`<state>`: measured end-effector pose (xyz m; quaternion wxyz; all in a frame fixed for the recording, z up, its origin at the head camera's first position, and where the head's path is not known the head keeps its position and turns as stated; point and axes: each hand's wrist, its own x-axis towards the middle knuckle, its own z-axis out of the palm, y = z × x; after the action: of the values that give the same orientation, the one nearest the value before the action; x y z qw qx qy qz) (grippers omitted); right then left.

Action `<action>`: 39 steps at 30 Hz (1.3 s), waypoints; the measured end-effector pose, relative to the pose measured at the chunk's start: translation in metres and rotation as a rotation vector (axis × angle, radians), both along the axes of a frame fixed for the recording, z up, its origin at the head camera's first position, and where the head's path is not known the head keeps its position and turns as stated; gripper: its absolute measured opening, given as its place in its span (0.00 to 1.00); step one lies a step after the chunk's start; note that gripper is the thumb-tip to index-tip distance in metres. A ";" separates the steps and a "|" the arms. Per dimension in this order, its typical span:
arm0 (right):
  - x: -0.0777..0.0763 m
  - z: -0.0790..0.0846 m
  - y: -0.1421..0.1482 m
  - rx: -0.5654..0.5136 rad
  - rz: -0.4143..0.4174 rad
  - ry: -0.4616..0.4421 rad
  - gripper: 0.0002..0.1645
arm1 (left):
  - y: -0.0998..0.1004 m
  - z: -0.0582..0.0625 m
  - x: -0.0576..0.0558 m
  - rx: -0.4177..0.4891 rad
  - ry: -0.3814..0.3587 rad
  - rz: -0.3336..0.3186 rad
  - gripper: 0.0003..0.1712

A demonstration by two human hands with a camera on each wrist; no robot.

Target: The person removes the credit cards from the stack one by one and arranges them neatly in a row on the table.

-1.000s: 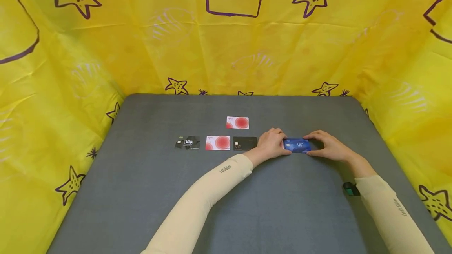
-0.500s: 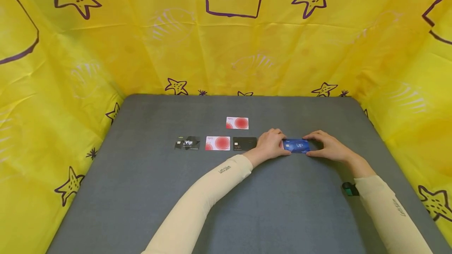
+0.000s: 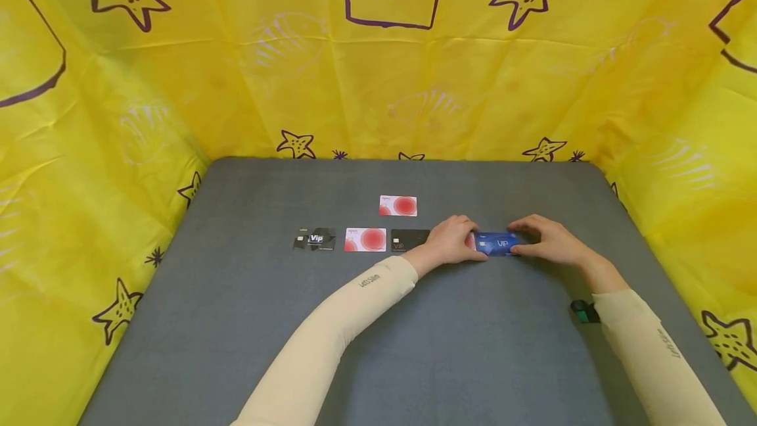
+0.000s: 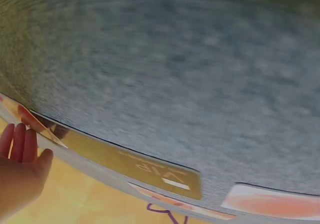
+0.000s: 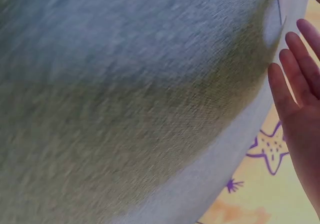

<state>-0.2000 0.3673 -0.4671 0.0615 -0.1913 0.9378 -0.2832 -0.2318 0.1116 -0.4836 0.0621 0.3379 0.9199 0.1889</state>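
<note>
A blue VIP card [image 3: 495,244] lies at the right end of a row of cards on the grey table. My right hand [image 3: 552,242] holds it at its right end, thumb at the lower corner and index finger at the upper edge. My left hand [image 3: 451,242] holds a red-and-white card [image 3: 470,240] between thumb and fingers; that card is mostly hidden, with a strip showing against the blue card's left edge. To its left lies a black VIP card [image 3: 409,240], partly covered by the left hand. In the left wrist view the left fingers [image 4: 30,146] bend by the row.
Farther left lie another red-and-white card [image 3: 365,240] and a black-and-grey Vip card [image 3: 315,239]. One more red-and-white card [image 3: 398,206] sits behind the row. A small black-and-green object [image 3: 584,311] is beside the right sleeve. Yellow patterned cloth [image 3: 378,97] surrounds the table.
The right fingers have shifted slightly left along the blue card. My left hand has drawn a little to the left, showing more of the red-and-white card. The other cards stay put.
</note>
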 end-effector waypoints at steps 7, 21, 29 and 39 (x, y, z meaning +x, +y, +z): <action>-0.009 0.003 -0.016 -0.053 -0.010 0.043 0.25 | -0.016 0.005 -0.005 0.070 -0.044 0.004 0.37; -0.033 0.001 -0.067 -0.270 -0.020 0.033 0.28 | -0.048 0.020 -0.012 0.225 -0.130 0.038 0.36; -0.044 -0.003 -0.095 -0.348 0.002 0.035 0.30 | -0.069 0.027 -0.015 0.266 -0.126 0.088 0.34; -0.054 -0.008 -0.124 -0.392 0.019 0.018 0.31 | -0.099 0.027 -0.027 0.295 -0.101 0.117 0.34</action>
<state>-0.2538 0.2433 -0.4750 0.0173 -0.2111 0.8633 -0.4581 -0.2585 0.0123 -0.4569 0.0469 0.2792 0.8959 0.3423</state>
